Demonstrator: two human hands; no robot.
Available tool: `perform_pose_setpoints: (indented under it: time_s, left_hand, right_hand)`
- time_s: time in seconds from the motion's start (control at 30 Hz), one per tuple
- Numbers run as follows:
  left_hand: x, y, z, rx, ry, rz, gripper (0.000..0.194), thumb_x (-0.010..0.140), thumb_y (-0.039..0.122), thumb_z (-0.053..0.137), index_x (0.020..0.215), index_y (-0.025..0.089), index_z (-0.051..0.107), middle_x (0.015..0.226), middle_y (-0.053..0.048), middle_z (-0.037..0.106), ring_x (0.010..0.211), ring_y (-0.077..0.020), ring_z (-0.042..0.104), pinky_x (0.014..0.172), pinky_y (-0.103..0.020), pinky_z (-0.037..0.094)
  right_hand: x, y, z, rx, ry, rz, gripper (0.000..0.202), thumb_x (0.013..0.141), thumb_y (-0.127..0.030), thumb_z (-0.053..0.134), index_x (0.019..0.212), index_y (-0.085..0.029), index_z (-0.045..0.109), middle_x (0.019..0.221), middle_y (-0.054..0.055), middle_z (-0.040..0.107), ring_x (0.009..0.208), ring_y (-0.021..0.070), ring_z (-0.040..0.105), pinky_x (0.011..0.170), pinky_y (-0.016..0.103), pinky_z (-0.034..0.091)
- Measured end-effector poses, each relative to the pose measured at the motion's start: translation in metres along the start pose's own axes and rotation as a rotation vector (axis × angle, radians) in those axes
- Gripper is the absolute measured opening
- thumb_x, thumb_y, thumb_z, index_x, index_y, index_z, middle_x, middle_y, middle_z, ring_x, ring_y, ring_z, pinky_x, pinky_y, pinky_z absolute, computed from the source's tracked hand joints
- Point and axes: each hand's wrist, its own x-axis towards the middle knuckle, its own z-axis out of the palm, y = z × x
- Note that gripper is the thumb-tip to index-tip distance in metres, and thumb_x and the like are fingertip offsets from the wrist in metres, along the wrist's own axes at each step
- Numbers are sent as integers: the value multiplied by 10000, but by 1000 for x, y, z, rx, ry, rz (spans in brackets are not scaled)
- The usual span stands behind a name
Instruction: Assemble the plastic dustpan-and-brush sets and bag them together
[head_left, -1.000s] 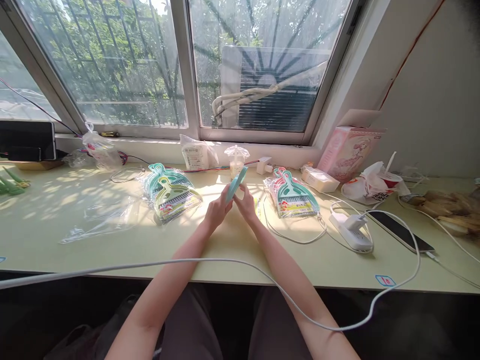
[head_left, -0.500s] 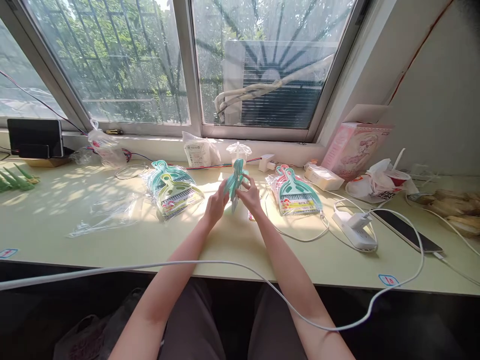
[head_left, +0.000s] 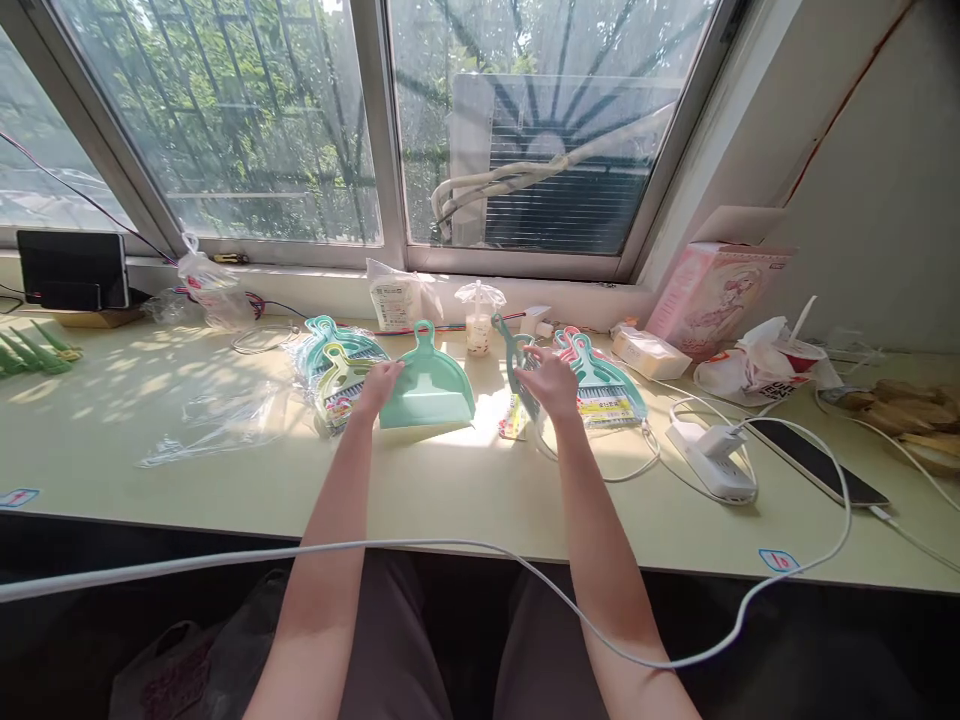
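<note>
My left hand (head_left: 381, 388) grips the left edge of a teal dustpan (head_left: 426, 385), which faces me with its handle pointing up. In my right hand (head_left: 551, 384) is a small teal brush (head_left: 517, 360), turned edge-on, so its bristles are hard to make out. Between the two, a small colourful card (head_left: 514, 420) lies on the table. Left of the dustpan, wrapped dustpan-and-brush sets (head_left: 341, 345) in teal and yellow-green lie in a pile. More wrapped sets (head_left: 604, 385), teal and pink, lie just behind and right of my right hand.
A lidded drink cup (head_left: 480, 325) stands behind the dustpan. Clear plastic wrap (head_left: 217, 425) lies to the left. At right are a white power strip (head_left: 709, 465), a phone (head_left: 814, 460) and a pink box (head_left: 712, 295). A white cable (head_left: 450, 543) crosses low over my forearms.
The dustpan and brush, held together before, are now apart. My left hand has moved left with the dustpan, my right hand right with the brush. The card is now in plainer view.
</note>
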Motion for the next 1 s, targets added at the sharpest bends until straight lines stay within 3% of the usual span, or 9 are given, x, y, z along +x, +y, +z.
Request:
perform_pose_setpoints:
  time_s: [0.07,0.2,0.3,0.4,0.5,0.63,0.73,0.83,1.0]
  left_hand:
    - [-7,6,6,135,-117,-52,367,793,401,568,500,222,439,487,-1,429,574,-191,503,627,-312,399]
    - [-17,16,11,535,-171,-105,235,840,341,539,700,205,670,735,-83,689,827,-266,653,730,-323,442]
    - [-19,18,9,694,-145,-118,265,880,315,520,959,183,735,982,-138,749,1000,-304,662,813,-355,466]
    - [-19,18,8,771,-105,-76,280,895,248,494,999,151,735,1034,-175,737,1021,-326,654,879,-413,467]
    - [-20,19,15,837,-22,34,296,923,234,460,996,142,732,1041,-188,723,1054,-338,628,954,-467,441]
    - [-26,19,29,806,-81,131,288,940,324,494,982,157,726,1029,-188,700,1082,-332,599,909,-426,481]
    - [-30,13,35,831,-148,157,208,872,273,603,987,145,720,1077,-202,671,1132,-351,578,904,-412,494]
    - [-28,8,37,766,-142,113,150,834,178,602,932,168,716,1039,-172,670,1113,-341,584,920,-415,491]
    - [-18,14,28,418,158,95,112,854,181,567,877,186,677,1021,-141,674,1090,-322,594,958,-434,461]
  right_hand:
    - [-8,-4,9,-315,-108,-24,307,701,-282,750,992,-182,759,904,162,739,986,401,703,857,533,526]
    - [-23,-9,41,-528,-280,-86,129,729,-224,723,813,-132,755,783,214,708,847,401,704,741,534,517]
    - [-28,-8,51,-487,-273,-89,199,788,-243,683,920,-112,753,880,251,710,938,426,682,796,565,501]
    - [-28,0,48,-487,-196,-151,301,815,-260,674,1058,-96,742,1137,284,677,1161,437,585,938,586,449]
    - [-23,11,49,-438,-184,-293,340,895,-211,562,1200,-152,701,1282,223,647,1272,381,513,1097,632,305]
    - [-12,26,62,-355,-263,-289,214,882,-199,593,1034,-225,742,1160,149,716,1207,353,551,1161,688,123]
    - [-6,33,68,-337,-259,-243,124,871,-241,625,863,-247,749,1028,128,734,1170,348,552,1153,663,163]
    - [-5,35,66,-346,-226,-232,227,892,-207,560,755,-241,738,990,138,721,1145,337,543,1115,609,245]
    - [-6,30,52,-239,-21,-247,277,952,-276,466,886,-218,729,1088,131,707,1130,317,541,1123,589,240]
